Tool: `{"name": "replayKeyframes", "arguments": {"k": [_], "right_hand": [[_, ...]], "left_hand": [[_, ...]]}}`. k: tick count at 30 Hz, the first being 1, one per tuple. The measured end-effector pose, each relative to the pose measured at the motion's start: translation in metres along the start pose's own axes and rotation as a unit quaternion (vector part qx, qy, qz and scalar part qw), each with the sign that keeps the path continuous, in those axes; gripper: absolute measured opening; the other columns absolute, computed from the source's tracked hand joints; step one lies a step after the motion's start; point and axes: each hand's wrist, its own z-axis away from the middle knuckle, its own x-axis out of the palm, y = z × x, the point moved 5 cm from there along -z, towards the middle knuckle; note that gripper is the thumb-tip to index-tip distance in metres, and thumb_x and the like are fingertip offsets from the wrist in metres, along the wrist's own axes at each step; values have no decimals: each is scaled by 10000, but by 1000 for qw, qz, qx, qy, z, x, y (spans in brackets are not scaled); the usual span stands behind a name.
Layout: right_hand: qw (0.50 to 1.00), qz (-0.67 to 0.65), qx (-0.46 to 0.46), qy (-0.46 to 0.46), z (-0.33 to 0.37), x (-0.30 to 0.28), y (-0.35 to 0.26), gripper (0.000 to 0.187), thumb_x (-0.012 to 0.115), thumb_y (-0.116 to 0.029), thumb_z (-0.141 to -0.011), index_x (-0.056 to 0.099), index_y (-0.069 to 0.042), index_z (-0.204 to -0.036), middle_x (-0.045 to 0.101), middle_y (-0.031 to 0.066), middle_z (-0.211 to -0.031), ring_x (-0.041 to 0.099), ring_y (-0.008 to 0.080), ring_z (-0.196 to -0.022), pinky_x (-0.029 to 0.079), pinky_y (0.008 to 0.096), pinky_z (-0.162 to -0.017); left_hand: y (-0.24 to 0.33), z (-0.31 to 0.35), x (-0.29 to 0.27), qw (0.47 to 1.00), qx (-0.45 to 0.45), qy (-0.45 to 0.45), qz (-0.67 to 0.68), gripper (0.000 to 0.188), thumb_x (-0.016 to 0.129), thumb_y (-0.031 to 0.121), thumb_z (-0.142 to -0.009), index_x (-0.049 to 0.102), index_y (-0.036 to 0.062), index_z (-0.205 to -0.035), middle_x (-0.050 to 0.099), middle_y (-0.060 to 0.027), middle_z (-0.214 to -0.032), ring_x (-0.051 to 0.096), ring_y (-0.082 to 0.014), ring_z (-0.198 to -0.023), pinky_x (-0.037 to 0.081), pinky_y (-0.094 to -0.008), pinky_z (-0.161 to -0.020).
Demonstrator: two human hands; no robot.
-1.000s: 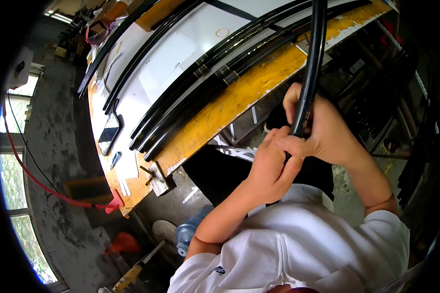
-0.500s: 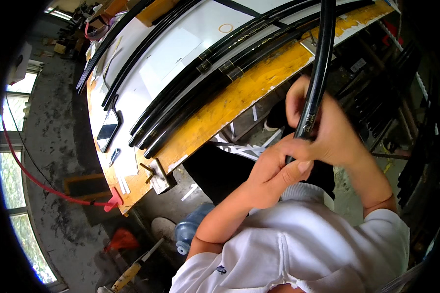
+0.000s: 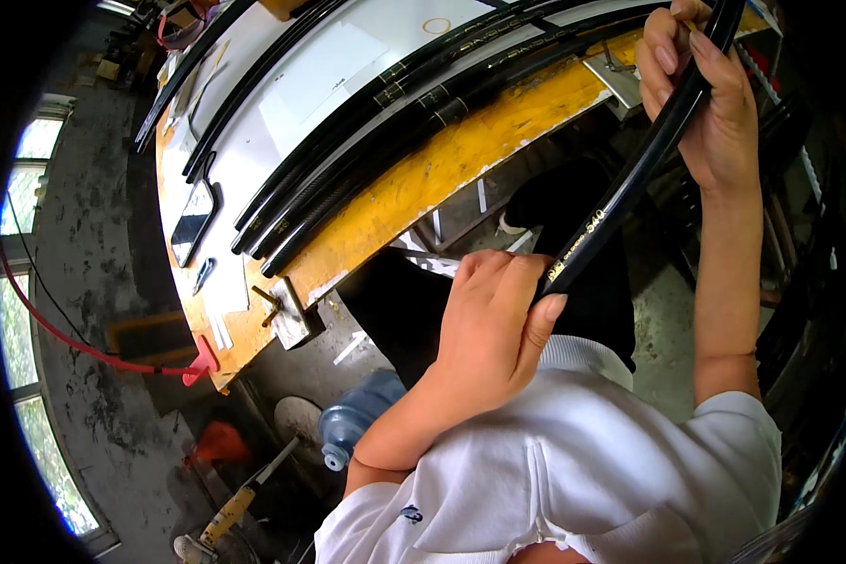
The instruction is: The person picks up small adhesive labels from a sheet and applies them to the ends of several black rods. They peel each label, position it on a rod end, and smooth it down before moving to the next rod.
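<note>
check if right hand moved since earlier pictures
Yes: the right hand moved up and rightward, from below to right of the metal plate on the bench.

Glossy black rod in the hands (image 3: 647,155): gold characters (image 3: 556,271) at its lower end, then small pale lettering and a larger number (image 3: 595,222). Black rods on the table (image 3: 385,146): gold lettering, beside gold bands (image 3: 390,95). White shirt (image 3: 630,451): small dark emblem (image 3: 412,513).

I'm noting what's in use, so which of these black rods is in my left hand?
The slanting black rod running from your left hand up past your right hand. It alone sits in that grip; the rods on the table lie outside.
</note>
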Motion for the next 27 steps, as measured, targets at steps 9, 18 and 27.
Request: {"name": "replayKeyframes", "arguments": {"k": [9, 18, 27], "right_hand": [[994, 96, 30, -51, 2, -15, 6, 224, 568, -300, -928, 507, -112, -1033, 533, 7, -753, 510, 69, -575, 439, 193, -458], [981, 25, 183, -56, 28, 18, 55, 247, 624, -148, -872, 435, -103, -1025, 612, 35, -792, 524, 68, -522, 431, 189, -429], [864, 496, -12, 91, -45, -52, 35, 368, 422, -279, -1028, 461, -30, -1297, 660, 95, -949, 620, 148, -745, 505, 282, -644]], "left_hand": [[6, 5, -4, 998, -1, 63, 9, 254, 688, 126, -817, 558, -11, -986, 536, -140, -808, 519, -336, -763, 388, -399, -741], [7, -2, -7, 971, -128, 15, -204, 408, 630, 92, -861, 477, -41, -1215, 631, -184, -875, 612, -345, -683, 482, -401, -611], [-2, 18, -62, 942, -118, 68, -307, 291, 666, 262, -869, 550, 48, -1028, 616, -134, -706, 616, -331, -629, 471, -410, -535]]}}
